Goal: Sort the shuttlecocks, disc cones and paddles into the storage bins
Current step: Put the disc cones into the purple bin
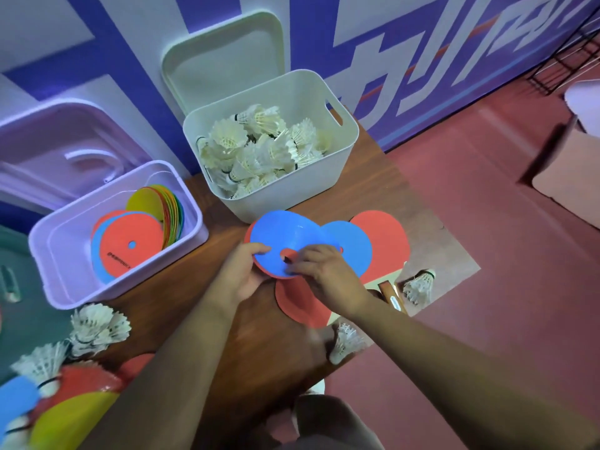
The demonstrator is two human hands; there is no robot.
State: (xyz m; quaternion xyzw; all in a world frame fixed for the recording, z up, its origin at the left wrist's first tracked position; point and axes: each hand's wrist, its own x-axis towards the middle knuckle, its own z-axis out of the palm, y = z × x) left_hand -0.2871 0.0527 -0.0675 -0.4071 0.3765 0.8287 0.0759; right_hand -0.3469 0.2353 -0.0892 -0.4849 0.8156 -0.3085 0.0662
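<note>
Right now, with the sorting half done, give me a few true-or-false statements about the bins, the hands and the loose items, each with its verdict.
1. The white bin holds shuttlecocks. True.
2. The lilac bin holds paddles. False: it holds disc cones.
3. The left hand and right hand are both on the blue disc cone. True.
4. Every shuttlecock is already in a bin. False: a loose shuttlecock lies to the right of the hands, and more lie at the near left.
5. The white bin is closed. False: its lid stands propped behind it.
</note>
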